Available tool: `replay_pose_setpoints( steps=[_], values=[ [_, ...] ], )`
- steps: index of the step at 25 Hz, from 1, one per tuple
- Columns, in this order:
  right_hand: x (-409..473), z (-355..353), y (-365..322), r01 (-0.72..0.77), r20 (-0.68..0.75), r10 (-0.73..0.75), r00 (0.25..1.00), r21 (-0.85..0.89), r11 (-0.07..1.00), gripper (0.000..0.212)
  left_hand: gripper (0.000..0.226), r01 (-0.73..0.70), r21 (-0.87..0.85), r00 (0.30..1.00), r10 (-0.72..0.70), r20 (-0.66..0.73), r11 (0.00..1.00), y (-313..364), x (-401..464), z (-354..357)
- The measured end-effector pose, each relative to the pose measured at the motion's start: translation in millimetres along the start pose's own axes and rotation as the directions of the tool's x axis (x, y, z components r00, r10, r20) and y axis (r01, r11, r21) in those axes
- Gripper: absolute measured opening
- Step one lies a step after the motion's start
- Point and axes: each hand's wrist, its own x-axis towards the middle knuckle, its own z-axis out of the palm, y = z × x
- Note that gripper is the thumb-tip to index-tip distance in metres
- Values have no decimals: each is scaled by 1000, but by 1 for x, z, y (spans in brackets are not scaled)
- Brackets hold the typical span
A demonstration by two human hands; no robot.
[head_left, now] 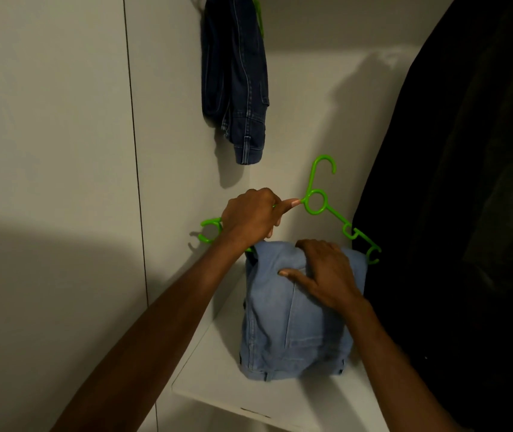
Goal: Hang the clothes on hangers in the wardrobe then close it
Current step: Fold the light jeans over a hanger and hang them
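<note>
L hand (253,218): fist clamped round green hanger (316,202), index finger out along its arm.
R hand (323,272): fingers curled over top fold of light jeans (292,325), thumb spread.
Light jeans: draped over hanger's bar, btm resting on white shelf (217,378).
Above: dark jeans (236,82) hanging (second hanger (260,20) barely visible).
Right: black garment (467,213).

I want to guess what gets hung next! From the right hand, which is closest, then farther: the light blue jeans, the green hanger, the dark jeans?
1. Light blue jeans, under the right hand, which grips them.
2. Green hanger, just above.
3. Dark jeans, hanging high up, to the left.
</note>
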Motion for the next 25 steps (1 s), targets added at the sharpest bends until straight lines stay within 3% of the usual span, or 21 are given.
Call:
replay_pose_setpoints(
  steps=[2,6,10,12,13,16,18,19,20,22,23,25],
  values=[
    [8,-4,6,8,66,-9,998,16,1000,58,73,-10,1,1000,10,-1,1000,3,-1,1],
    [40,-27,17,-153,210,128,969,103,983,67,71,-74,10,997,74,6,997,7,0,-2],
    [71,-39,11,-432,553,248,795,230,872,73,67,-147,43,987,150,-56,988,16,-4,-1],
    [71,-40,7,-512,637,254,728,258,819,72,68,-91,13,995,92,-41,996,16,0,-4],
    [68,-39,5,-501,629,264,731,231,834,73,69,-46,-7,999,46,-12,999,16,2,-5],
    [57,-38,-1,-310,392,274,878,32,950,76,67,106,-36,992,-103,77,994,17,10,-5],
    [46,-34,-9,-263,117,267,957,-52,963,65,65,174,-23,979,-170,109,985,19,17,-6],
    [38,-32,-16,-274,-38,272,961,-47,961,56,64,194,-11,975,-192,113,981,20,19,-7],
    [30,-30,-25,-306,-195,294,936,-31,952,47,63,207,-9,972,-205,115,978,20,22,-8],
    [21,-25,-31,-429,-438,385,812,-1,903,35,60,219,-26,971,-215,108,975,19,24,-11],
    [22,-24,-25,-520,-473,468,747,24,854,43,60,223,-38,970,-218,104,974,17,24,-12],
    [29,-14,16,-681,-334,670,663,102,725,62,60,232,-55,968,-226,107,971,15,25,-17]
  ],
)
